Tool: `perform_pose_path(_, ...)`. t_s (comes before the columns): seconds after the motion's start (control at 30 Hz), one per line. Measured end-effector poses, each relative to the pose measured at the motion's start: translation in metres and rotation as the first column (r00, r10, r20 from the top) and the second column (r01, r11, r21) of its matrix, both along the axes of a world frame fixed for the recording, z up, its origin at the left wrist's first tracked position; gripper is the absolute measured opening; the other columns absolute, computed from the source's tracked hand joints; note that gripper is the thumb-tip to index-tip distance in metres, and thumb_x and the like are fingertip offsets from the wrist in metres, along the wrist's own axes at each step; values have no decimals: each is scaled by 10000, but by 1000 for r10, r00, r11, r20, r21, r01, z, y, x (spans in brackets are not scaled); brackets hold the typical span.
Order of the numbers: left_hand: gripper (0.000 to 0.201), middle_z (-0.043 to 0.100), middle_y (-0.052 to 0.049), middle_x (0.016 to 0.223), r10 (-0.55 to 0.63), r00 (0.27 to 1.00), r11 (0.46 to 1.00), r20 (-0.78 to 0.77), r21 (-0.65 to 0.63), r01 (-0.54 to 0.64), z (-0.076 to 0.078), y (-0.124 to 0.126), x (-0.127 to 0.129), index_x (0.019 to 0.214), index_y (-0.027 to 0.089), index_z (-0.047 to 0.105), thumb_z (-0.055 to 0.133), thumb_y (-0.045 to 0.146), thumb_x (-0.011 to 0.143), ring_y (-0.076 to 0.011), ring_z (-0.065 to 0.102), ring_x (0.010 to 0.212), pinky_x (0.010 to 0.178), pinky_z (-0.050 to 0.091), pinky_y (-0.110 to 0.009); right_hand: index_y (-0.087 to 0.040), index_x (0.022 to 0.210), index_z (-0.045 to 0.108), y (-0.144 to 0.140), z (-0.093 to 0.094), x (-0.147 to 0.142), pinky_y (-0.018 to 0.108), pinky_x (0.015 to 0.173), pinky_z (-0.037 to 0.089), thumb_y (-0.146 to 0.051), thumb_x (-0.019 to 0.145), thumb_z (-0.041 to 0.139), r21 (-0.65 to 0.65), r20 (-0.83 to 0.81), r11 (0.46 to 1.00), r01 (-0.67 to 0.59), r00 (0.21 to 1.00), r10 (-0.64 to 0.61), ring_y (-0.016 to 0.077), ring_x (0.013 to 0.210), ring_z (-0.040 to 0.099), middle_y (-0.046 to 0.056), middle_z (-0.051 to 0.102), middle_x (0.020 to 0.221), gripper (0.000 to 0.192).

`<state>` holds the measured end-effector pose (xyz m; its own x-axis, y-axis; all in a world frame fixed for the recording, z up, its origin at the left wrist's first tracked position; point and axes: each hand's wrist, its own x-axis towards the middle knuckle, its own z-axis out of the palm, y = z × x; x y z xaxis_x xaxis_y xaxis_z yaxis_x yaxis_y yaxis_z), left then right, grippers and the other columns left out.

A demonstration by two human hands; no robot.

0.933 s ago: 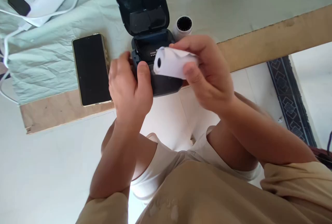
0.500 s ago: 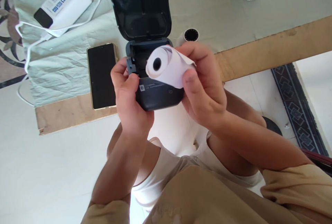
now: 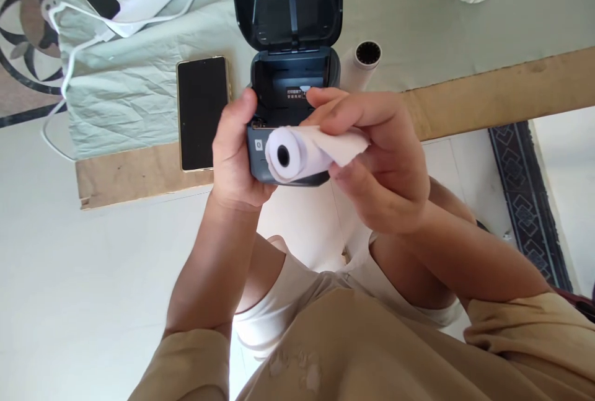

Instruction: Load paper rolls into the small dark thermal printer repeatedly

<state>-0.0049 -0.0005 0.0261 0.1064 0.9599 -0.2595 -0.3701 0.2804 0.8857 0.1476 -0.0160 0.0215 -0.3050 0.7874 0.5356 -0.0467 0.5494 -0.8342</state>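
My left hand [image 3: 239,153] grips the small dark-blue plastic label printer [image 3: 288,110] by its left side, its lid swung open at the desk [image 3: 488,88] edge. My right hand [image 3: 372,153] pinches a white roll of thermal paper [image 3: 297,154] just in front of the printer's empty bay. I judge this the loading step: next, the roll needs lowering squarely into that bay.

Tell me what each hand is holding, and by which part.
Right hand pinches the paper roll by its loose outer wrap. Left hand grips the open printer by its front left corner.
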Motion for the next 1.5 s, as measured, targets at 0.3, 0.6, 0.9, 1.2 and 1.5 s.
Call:
perform_pose_path(0.3,314,715,-63,1041,40,993,997,115,58,-47,-3,-1,10,996,190,637,381,372,987,-275,589,1272,1015,540,-461,-301,999,597,35,21,7,392,905,521,-184,872,527,304,333,910,282,863,-379,198,1006,650,-33,673,1061,186)
perform_pose_path(0.6,271,709,-48,1060,65,997,997,29,25,-66,-7,-5,11,1038,239,651,563,466,919,-307,560,1303,988,539,-395,-237,872,531,40,18,10,346,782,497,-115,788,545,405,476,852,332,719,-507,171,868,665,-21,691,934,148)
perform_pose_path(0.9,207,689,-35,1105,79,983,996,167,20,-84,-7,-8,14,1043,238,619,643,391,906,-263,540,1314,1025,520,-369,-224,888,564,43,21,13,326,761,494,-82,798,571,374,524,863,341,689,-500,176,897,662,-16,695,979,169)
perform_pose_path(1.2,213,684,-28,994,70,982,997,173,27,-76,-10,-9,13,1057,236,608,638,382,906,-259,563,1287,1008,522,-367,-224,881,591,43,23,16,338,777,498,-102,816,575,331,594,902,279,681,-428,168,840,664,-21,710,991,139)
perform_pose_path(1.5,258,698,-62,1037,59,987,996,147,57,-68,-6,-7,12,991,200,641,577,434,905,-288,517,1333,1030,510,-388,-190,793,622,31,34,16,333,769,484,-147,839,578,437,505,864,248,727,-464,172,850,630,7,675,862,77)
